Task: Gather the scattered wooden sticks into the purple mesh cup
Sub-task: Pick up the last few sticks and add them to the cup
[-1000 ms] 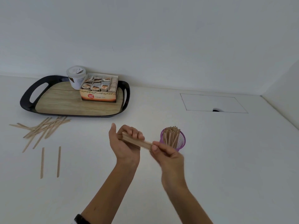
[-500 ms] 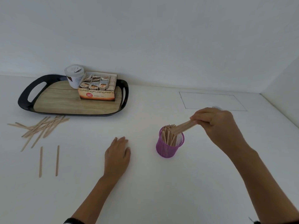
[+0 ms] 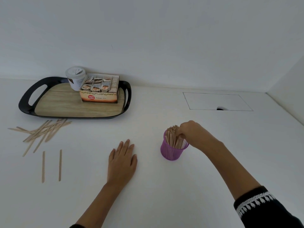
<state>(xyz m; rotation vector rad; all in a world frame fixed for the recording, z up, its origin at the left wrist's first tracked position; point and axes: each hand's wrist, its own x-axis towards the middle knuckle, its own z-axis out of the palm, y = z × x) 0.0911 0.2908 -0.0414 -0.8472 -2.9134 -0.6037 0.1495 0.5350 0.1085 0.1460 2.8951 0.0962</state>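
The right hand's [image 3: 189, 131] fingertips are buried among sticks [image 3: 172, 137] in the purple mesh cup [image 3: 171, 153], centre-right, so its grip can't be made out. The left hand [image 3: 122, 162] is laid flat on the white counter [image 3: 213, 162]; loose sticks [image 3: 44, 130] are left scattered at left.

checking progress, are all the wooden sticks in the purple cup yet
No, a pile of loose sticks still lies on the table in front of the tray, far from the purple mesh cup.
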